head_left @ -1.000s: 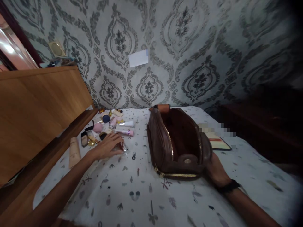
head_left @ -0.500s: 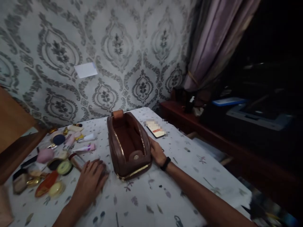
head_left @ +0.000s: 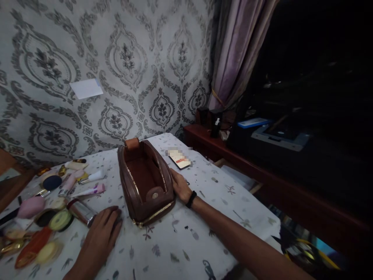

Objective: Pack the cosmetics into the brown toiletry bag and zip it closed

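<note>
A brown leather makeup bag (head_left: pixel 132 202) stands unzipped on the tablecloth, its dark red inside showing and a tan tab at its far end. My right hand (head_left: pixel 181 187), with a black band at the wrist, holds the bag's right side; part of its fingers is hidden. Left of the bag, my left hand (head_left: pixel 101 229) lies on the cloth with fingers stretched forward and nothing held. Close to its fingertips is a clear bottle with a dark red end (head_left: pixel 81 211). Further left are a round green compact (head_left: pixel 61 220), a pink sponge-like piece (head_left: pixel 31 207) and a pink-purple tube (head_left: pixel 90 189).
Several more cosmetics, such as an orange-red oval item (head_left: pixel 33 249), spread over the table's left side. A phone (head_left: pixel 179 159) lies beyond the bag. To the right stands a dark red wooden ledge (head_left: pixel 201 138) with a black bottle (head_left: pixel 215 126), below a purple curtain (head_left: pixel 233 58).
The view has turned right, so everything sits further left in the picture. My right hand stays at the bag, and my left hand remains on the cloth beside the cosmetics.
</note>
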A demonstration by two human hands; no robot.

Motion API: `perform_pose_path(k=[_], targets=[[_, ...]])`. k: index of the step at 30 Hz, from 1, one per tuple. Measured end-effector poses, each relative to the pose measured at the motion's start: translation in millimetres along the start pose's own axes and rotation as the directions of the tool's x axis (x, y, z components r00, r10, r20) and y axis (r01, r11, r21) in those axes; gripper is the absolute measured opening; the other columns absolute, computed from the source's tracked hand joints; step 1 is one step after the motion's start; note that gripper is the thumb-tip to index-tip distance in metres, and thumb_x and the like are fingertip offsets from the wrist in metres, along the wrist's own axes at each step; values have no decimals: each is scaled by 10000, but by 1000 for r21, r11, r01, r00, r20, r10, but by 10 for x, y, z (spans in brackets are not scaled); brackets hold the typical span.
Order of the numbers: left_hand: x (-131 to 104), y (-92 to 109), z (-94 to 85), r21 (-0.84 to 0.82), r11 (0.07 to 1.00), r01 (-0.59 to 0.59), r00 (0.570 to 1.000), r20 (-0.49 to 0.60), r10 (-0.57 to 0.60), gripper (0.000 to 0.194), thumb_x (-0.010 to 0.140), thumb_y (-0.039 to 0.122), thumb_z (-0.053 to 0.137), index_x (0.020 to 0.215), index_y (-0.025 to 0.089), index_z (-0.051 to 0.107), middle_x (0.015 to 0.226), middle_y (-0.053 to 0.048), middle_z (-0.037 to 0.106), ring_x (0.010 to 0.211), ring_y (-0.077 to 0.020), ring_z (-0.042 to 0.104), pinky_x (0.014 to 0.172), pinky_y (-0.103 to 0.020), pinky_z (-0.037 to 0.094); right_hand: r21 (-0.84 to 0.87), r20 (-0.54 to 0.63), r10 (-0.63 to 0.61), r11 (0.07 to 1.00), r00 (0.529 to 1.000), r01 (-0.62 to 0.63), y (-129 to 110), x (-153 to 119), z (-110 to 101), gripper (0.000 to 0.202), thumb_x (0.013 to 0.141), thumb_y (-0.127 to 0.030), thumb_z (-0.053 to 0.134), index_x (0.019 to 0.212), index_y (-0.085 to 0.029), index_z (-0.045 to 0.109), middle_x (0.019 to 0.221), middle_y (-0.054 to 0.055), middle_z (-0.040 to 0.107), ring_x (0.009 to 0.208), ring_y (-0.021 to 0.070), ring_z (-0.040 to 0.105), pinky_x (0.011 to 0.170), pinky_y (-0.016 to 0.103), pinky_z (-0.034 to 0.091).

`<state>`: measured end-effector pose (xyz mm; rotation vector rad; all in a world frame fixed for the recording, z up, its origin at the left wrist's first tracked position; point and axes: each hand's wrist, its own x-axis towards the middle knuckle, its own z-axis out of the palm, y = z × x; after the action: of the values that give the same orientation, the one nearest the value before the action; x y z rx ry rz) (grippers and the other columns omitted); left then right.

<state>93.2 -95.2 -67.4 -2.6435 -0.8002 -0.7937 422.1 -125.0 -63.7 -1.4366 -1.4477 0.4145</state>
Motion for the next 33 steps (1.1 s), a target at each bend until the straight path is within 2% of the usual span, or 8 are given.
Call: perform_pose_path(k=[6,15,20,25,29,31,33], targets=[[14,-4,-2,-47,999,25,999,21,-24,248,976,380,404,1091,234,567,1046,-82,668,943,-236,663,805,-364,576,-4,1,-6,1000,1000,6,2,7,6,385,986,-425,284,988,-196,594,950,85,688,831,219,626,777,351,484],[-35,-17,14,-90,994,69,996,58,-64,247,969,367,423,1115,243,578,1108,-88,650,1004,-241,652,845,-385,581,-2,-15,-10,1000,1000,10,-26,2,-8,334,977,-410,314,918,-213,577,860,56,676,800,211,621,758,337,495],[-30,-18,44,-128,986,111,993,64,-103,243,963,373,441,1101,242,593,1117,-87,655,1012,-243,643,866,-392,567,10,-13,0,1000,1000,0,-19,22,-15,341,959,-423,342,988,-215,611,938,61,709,849,216,645,797,346,516],[39,74,-37,-162,970,183,973,172,-155,204,969,292,435,1083,204,580,1104,-104,635,1035,-246,607,923,-434,528,73,-13,1,997,1000,0,41,26,-34,416,885,-486,401,1071,-182,617,1030,115,711,942,263,649,884,418,507],[91,93,-114,-169,965,203,964,207,-167,169,966,242,432,1057,197,568,1066,-100,611,1017,-235,575,920,-429,512,64,-58,57,997,997,-53,51,81,-78,432,826,-560,472,1012,-208,639,988,90,724,968,269,660,889,412,522],[98,94,-144,-167,967,191,966,207,-155,162,965,226,427,1042,193,565,1051,-101,602,1005,-231,565,901,-420,512,25,-122,70,997,990,-68,-46,118,-130,466,815,-606,460,960,-207,650,1003,109,721,1020,304,657,920,458,513],[96,97,-166,-164,971,174,969,203,-140,154,967,222,425,1025,189,563,1040,-103,597,992,-229,559,888,-409,511,20,-194,87,996,977,-85,-214,145,-217,465,834,-621,432,898,-214,650,994,129,719,983,315,672,843,452,548]])
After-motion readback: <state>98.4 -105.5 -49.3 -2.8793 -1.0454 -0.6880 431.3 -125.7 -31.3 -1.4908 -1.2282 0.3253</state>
